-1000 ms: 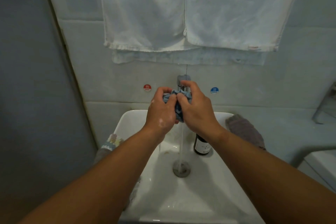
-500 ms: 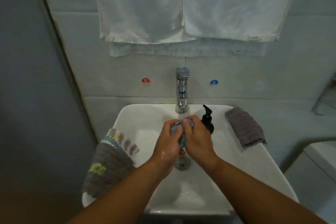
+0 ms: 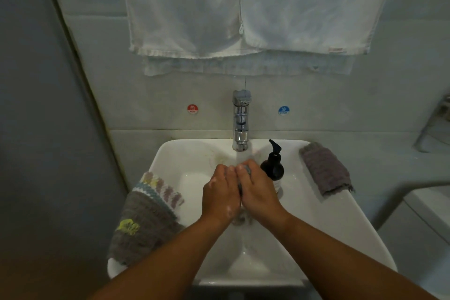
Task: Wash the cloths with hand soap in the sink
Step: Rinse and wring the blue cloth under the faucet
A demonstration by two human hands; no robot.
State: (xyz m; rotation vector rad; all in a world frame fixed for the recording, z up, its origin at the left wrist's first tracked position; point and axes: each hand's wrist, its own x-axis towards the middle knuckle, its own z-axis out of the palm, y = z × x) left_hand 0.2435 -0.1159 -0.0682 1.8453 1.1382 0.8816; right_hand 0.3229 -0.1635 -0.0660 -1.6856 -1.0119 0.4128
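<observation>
Left hand and right hand sandwich the cloth.

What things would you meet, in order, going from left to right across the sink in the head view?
Patterned brown cloth → left hand → right hand → grey cloth. The soap bottle and the blue cloth overlap the hands, so both are left out.

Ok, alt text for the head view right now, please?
The left hand and right hand grip a small blue cloth between them over a white sink, below the tap. A dark soap bottle stands beside the right hand; a grey cloth lies on the right rim, a patterned cloth drapes the left rim, white towels hang above.
</observation>
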